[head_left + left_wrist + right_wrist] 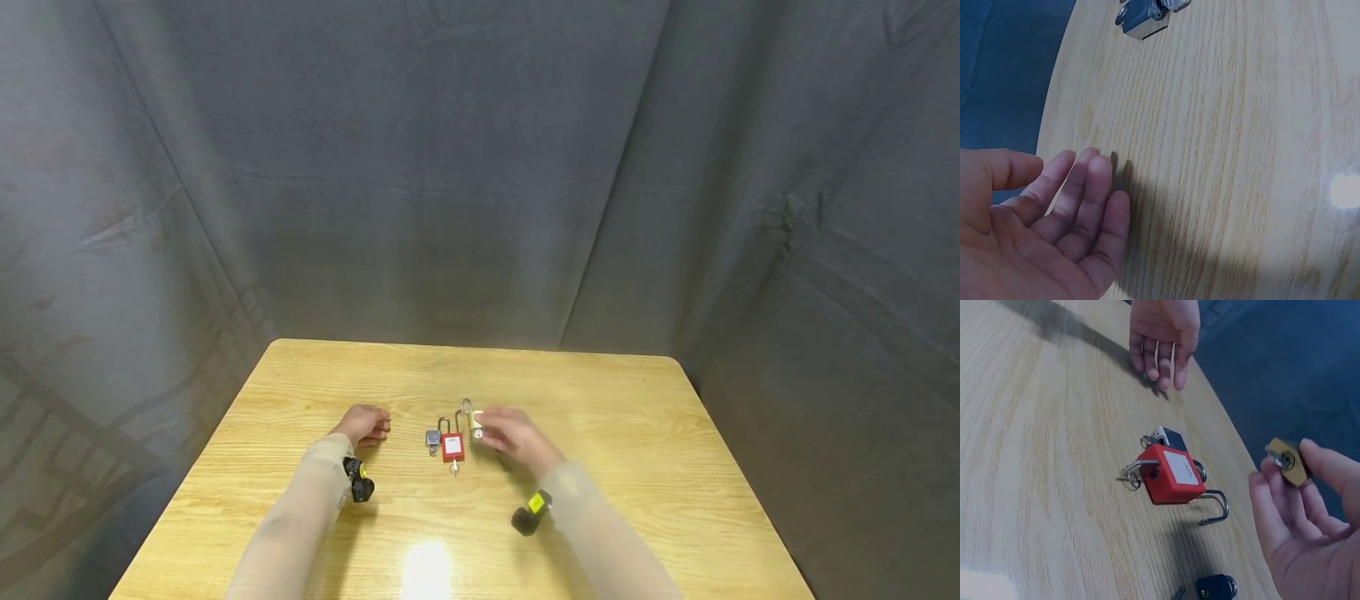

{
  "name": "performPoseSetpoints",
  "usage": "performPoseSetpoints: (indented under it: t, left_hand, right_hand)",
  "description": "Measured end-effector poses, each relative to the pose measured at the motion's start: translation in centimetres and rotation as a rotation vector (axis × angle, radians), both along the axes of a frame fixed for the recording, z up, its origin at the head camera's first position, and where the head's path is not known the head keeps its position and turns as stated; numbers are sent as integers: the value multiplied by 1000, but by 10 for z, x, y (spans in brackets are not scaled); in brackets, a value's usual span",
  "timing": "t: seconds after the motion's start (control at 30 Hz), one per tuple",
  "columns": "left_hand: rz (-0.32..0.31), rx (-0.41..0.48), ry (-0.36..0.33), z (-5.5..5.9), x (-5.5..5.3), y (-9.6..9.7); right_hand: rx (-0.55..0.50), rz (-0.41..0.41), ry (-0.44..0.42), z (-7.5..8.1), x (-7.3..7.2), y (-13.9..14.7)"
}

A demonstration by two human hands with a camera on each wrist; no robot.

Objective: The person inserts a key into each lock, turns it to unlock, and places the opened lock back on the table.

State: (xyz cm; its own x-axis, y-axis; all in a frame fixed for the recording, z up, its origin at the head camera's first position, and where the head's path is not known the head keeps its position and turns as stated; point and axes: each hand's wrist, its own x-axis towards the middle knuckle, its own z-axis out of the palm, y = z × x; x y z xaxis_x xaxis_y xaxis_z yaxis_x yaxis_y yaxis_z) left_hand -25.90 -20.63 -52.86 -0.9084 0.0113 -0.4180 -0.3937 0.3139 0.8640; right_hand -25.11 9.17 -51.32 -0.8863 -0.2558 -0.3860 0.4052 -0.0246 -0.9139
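Note:
My right hand (517, 435) pinches a brass padlock (1288, 461) between thumb and fingers, raised over the table. A key sits in the padlock's keyway, and its shackle points away from me in the head view. Just left of that hand lies a red padlock (453, 447) with a white label, its shackle swung out and a key inserted. Beside the red one is a smaller silver-and-dark padlock (433, 437), also with a key. My left hand (365, 425) hovers low to their left, palm turned inward, fingers loosely bent and holding nothing.
A dark padlock (1216, 587) with a key lies at the bottom of the right wrist view. The wooden table (337, 375) has grey curtains (450, 208) behind and at both sides. Each wrist carries a small black camera (358, 481).

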Motion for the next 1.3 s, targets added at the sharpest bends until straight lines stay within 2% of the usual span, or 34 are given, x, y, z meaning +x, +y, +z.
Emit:
performPoseSetpoints:
  t: [0.3, 0.47, 1.03, 1.3]
  left_hand:
    - [2, 0, -2, -5, -3, 1]
    - [9, -6, -11, -5, -3, 2]
    - [9, -3, -21, -3, -5, 3]
    - [-34, 26, 2, -5, -5, -2]
  right_hand:
    - [337, -6, 204, -8, 0, -2]
    - [459, -35, 247, -11, 2, -2]
    - [513, -64, 217, -19, 2, -15]
    - [544, -83, 248, -23, 3, -19]
